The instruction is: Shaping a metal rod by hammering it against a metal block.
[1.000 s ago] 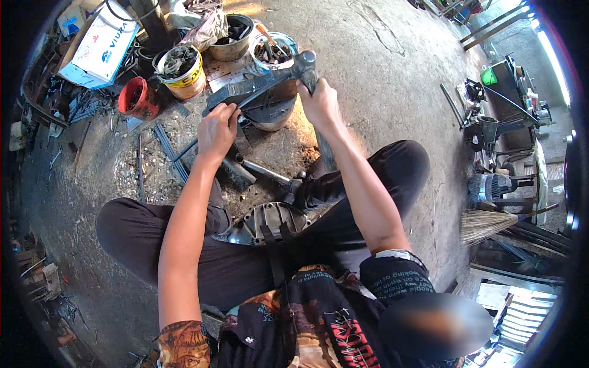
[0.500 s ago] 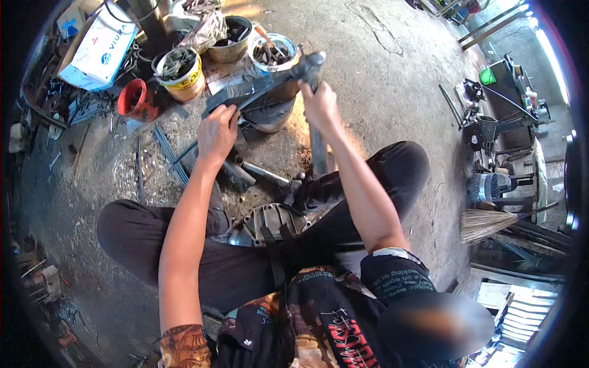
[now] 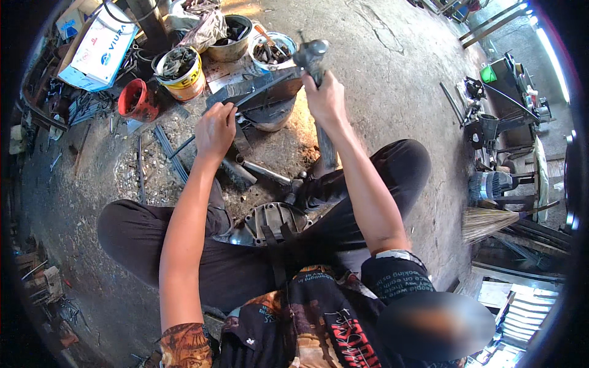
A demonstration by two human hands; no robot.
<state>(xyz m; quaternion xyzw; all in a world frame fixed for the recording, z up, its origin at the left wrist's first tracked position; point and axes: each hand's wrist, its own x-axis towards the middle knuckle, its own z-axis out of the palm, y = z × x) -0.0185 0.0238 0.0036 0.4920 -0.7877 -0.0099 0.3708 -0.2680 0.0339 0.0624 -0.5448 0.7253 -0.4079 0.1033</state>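
Note:
My left hand (image 3: pixel 215 130) is closed around a thin dark metal rod (image 3: pixel 181 146). The rod's far part lies over the top of a dark metal block (image 3: pixel 277 92), which looks like an anvil. In my right hand (image 3: pixel 326 103) is a hammer (image 3: pixel 311 53), gripped by its handle close below the head. Its head is at the right end of the block, above it as far as I can judge, and the handle's lower end hangs toward my right leg. The rod's tip near the hammer is hard to make out.
Beyond the block stand a white bucket (image 3: pixel 283 59) of metal pieces, a dark bucket (image 3: pixel 244 46), a yellow pail (image 3: pixel 188 86) and a red bucket (image 3: pixel 140 108). More rods (image 3: pixel 167 151) lie on the floor at left. Between my legs sits a ribbed metal casting (image 3: pixel 274 218).
The hammer has risen slightly and its handle has swung a little to the right. My left hand has shifted slightly left with the rod.

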